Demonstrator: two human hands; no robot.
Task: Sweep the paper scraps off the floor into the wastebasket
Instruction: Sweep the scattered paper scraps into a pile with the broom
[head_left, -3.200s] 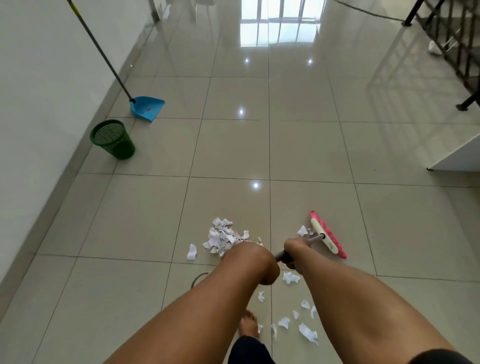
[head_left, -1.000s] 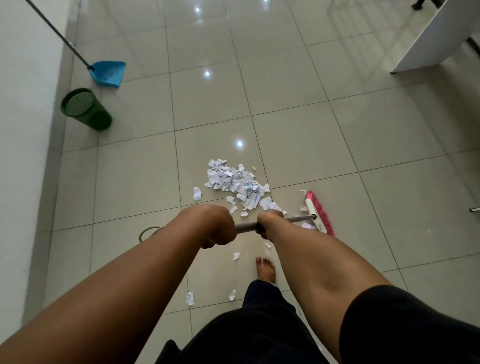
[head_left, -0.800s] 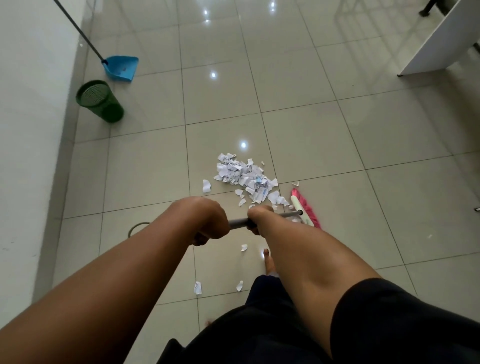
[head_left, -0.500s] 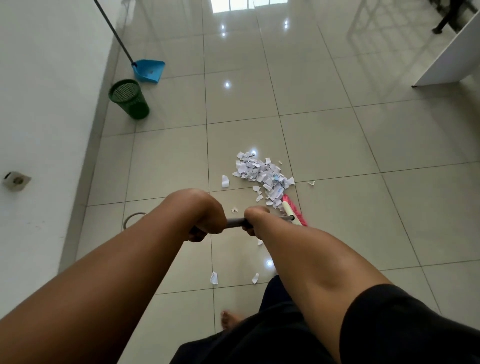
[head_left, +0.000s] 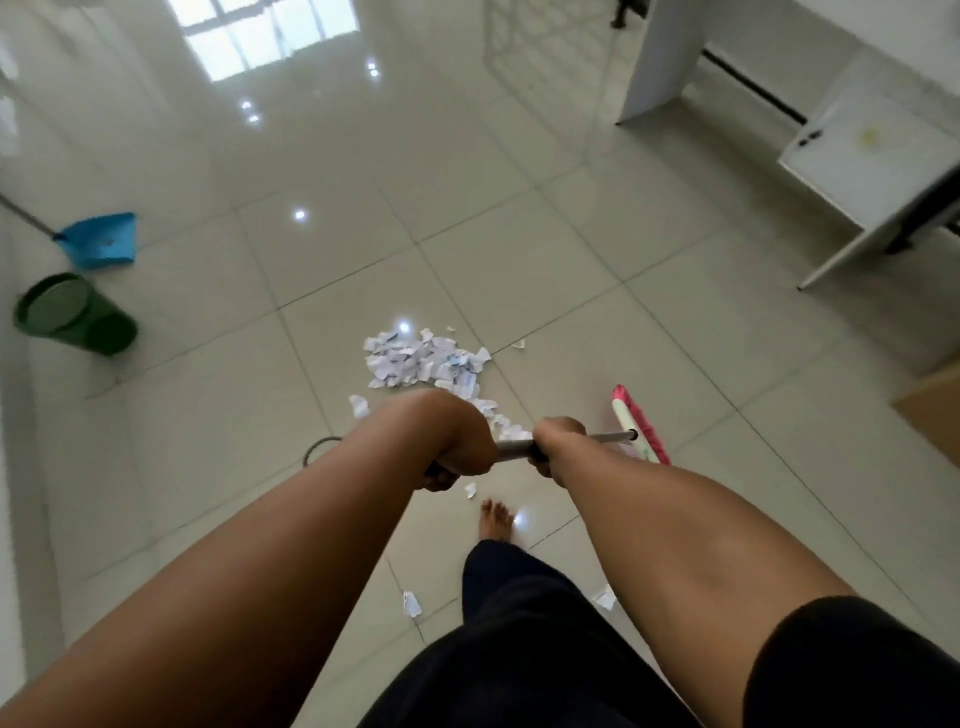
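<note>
Glossy floor (head_left: 467, 218) of large square cream tiles, thin grout lines, bright window and lamp reflections on the surface. Paper scraps (head_left: 423, 361) gathered in one loose heap near the middle: small torn white pieces with ragged edges, some with grey or blue print, too small and blurred to read. A few single scraps apart from the heap, one (head_left: 411, 604) on the tile near the dark trouser leg (head_left: 519, 623), another small one (head_left: 518, 343) just beyond the heap on the right. Round green plastic wastebasket (head_left: 72, 314) with mesh-like wall, upright at the left edge, well apart from the heap. Blue plastic dustpan (head_left: 101, 240) with long thin handle just behind the wastebasket. No brand or label readable anywhere.

Left hand (head_left: 457, 441) closed tight in a fist around the grey metal broom handle (head_left: 605, 437). Right hand (head_left: 558, 449) also closed firmly on the same handle, just beside the left one, a short bare piece of pole between them. Broom head (head_left: 638, 423) flat and narrow, white back with pink bristles, on the floor to the right of the heap, not touching the main pile. Bare foot (head_left: 496, 519) on the tile below the hands. White desk (head_left: 872, 161) with smooth top at the upper right, a faint yellowish stain on it.
</note>
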